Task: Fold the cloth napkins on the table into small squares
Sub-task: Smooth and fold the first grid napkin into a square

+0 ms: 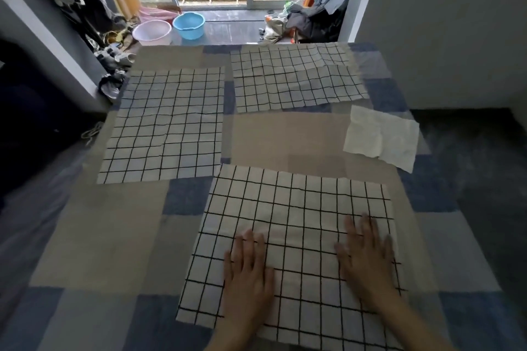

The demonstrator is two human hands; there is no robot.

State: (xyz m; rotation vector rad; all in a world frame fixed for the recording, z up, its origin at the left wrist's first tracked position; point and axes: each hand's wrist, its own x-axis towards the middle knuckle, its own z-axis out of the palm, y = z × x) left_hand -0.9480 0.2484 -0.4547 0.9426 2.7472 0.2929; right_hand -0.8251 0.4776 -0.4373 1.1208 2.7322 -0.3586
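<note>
Fingers straight and slightly spread, left hand (247, 273) and right hand (368, 259) press flat on the near napkin (288, 208).
It lies at the table's (114, 236) near edge; bare cloth spreads leftward.

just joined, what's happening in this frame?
A person presses both hands flat, left hand and right hand, on the nearest white black-grid cloth napkin, which lies spread out on the blue-and-beige patchwork-covered table. Two more grid napkins, far left and far right, lie unfolded. A plain white cloth lies at the right.
</note>
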